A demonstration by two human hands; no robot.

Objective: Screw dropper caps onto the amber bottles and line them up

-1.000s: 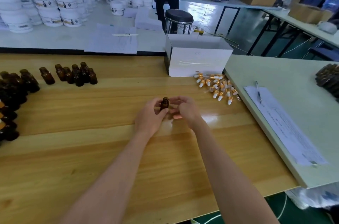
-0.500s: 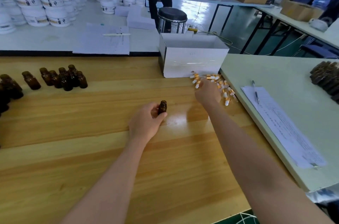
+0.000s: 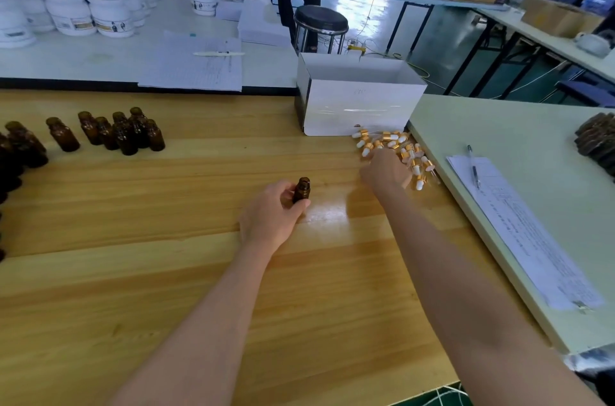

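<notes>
Amber glass: one uncapped amber bottle (image 3: 302, 190) stands upright on the wooden counter (image 3: 166, 272), gripped low on its body between the thumb and the curled fingers (image 3: 283, 186) of the left hand (image 3: 271, 217). The right hand (image 3: 386, 171) lies over the pile of dropper caps (image 3: 389, 138), close to the counter's right edge and just in front of the white box (image 3: 359, 109). Its fingers are hidden, so I cannot tell if they hold a cap. A wide stretch of wood separates the bottle from the other bottles (image 3: 123, 134) at far left.
</notes>
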